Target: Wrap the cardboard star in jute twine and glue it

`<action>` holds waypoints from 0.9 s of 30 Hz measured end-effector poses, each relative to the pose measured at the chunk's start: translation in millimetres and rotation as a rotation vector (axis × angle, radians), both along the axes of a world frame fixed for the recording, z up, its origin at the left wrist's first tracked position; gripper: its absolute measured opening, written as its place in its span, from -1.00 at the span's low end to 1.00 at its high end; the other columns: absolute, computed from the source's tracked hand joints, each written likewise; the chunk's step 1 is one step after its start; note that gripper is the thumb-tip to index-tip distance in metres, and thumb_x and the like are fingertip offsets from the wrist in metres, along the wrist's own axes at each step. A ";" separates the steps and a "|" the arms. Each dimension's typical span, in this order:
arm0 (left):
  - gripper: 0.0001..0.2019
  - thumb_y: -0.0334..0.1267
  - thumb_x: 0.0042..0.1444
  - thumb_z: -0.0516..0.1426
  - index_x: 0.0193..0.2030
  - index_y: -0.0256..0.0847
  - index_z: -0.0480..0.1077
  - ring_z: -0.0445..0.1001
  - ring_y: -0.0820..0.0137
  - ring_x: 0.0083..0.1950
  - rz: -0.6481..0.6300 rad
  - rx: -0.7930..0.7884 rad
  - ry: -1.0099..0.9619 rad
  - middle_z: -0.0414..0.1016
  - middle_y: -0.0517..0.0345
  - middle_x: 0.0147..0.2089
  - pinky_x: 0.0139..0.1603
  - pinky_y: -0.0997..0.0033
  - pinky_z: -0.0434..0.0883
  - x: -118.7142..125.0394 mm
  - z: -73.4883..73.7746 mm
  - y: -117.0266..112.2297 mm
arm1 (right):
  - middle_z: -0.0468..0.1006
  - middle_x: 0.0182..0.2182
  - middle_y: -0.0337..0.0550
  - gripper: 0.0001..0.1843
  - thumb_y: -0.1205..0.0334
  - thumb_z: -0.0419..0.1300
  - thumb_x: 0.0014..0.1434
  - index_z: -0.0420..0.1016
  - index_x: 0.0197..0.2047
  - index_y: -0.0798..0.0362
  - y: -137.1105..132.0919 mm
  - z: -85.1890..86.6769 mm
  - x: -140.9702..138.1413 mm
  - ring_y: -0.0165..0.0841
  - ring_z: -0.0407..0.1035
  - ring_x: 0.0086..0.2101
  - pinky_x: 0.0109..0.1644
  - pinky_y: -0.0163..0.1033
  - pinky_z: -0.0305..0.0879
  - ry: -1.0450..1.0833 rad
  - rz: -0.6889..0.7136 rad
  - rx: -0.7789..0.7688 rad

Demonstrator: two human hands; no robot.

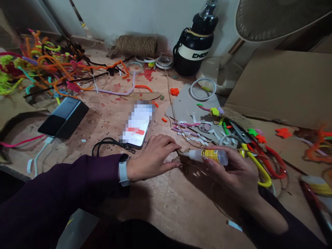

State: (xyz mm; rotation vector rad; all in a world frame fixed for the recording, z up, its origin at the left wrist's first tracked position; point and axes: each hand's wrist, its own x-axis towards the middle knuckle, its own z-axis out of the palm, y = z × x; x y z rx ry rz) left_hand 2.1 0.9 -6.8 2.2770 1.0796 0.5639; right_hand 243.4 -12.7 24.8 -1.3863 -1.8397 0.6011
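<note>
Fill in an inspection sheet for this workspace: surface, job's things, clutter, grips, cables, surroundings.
Surface: wooden tabletop, red stains toward the back.
Job's things: clear nozzle bottle with yellow label, tipped sideways, nozzle pointing left; thin twine at its tip.
Clutter: tangled pipe cleaners at back left; paper scraps and red and yellow tool handles on the right; lit phone, screen partly blurred.
Grips: right hand holds the bottle; left hand has thumb and fingertips at the twine, firmness unclear.
Cables: white cable plugged into a dark device.
Surroundings: fan, black drinking flask, twine roll, cardboard.
</note>
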 end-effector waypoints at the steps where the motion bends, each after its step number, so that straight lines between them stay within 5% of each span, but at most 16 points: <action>1: -0.57 -0.07 0.23 0.24 0.16 -0.22 0.39 0.36 0.12 0.16 0.002 0.001 -0.004 0.42 -0.09 0.13 0.15 0.09 0.31 0.2 -0.5 0.1 | 0.64 -0.39 -0.25 -0.79 -0.01 0.34 0.14 0.55 -0.19 -0.14 0.7 -0.1 -0.1 -0.32 0.45 -0.55 -0.54 -0.21 0.38 -0.006 0.000 0.013; 8: -0.56 -0.08 0.24 0.23 0.17 -0.26 0.41 0.37 0.13 0.15 -0.003 0.011 -0.010 0.43 -0.08 0.13 0.14 0.08 0.31 0.1 -1.3 -0.7 | 0.61 -0.47 -0.26 -0.77 0.01 0.33 0.15 0.55 -0.22 -0.04 2.8 -0.8 0.4 -0.44 0.37 -0.62 -0.61 -0.34 0.27 -0.051 -0.002 0.063; 27: -0.56 -0.09 0.24 0.22 0.18 -0.25 0.40 0.36 0.12 0.17 -0.006 0.021 0.004 0.42 -0.09 0.15 0.15 0.06 0.31 1.4 -0.6 -1.3 | 0.65 -0.37 -0.22 -0.81 0.07 0.30 0.21 0.54 -0.13 -0.06 0.9 -9.5 6.6 -0.38 0.48 -0.51 -0.49 -0.31 0.39 -0.103 0.090 0.166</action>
